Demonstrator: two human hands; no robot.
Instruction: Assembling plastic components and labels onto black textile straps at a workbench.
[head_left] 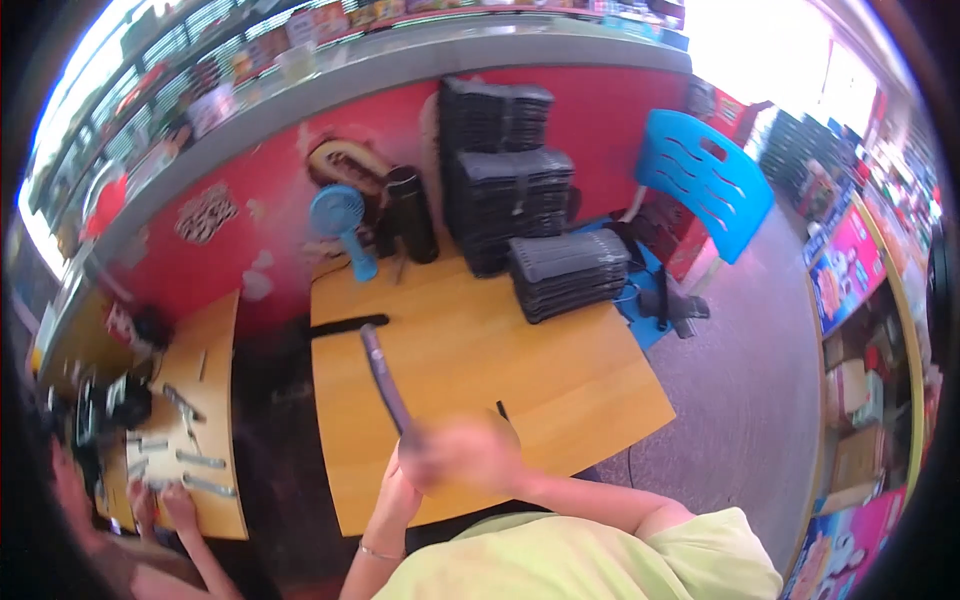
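At far left we see a co-worker's hands [180, 510]; next, a blue fan [338, 212] on our table [450, 375]. Above its near side, our left hand [397, 492] has its grip clamped on a dark strip [386, 380]; our right hand [475, 455] meets it, too blurred for us to tell its grip. Rightward sits a black stack [570, 270].

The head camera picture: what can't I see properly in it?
All in the head view:
Right hand: blurred, so its fingers can't be told apart.
Left hand: partly hidden behind the right hand.
Long dark strip: its near end is hidden at the hands.
Co-worker's hands: too small to tell what they hold.
Shelf: its bottom is cut off by the dark edge.
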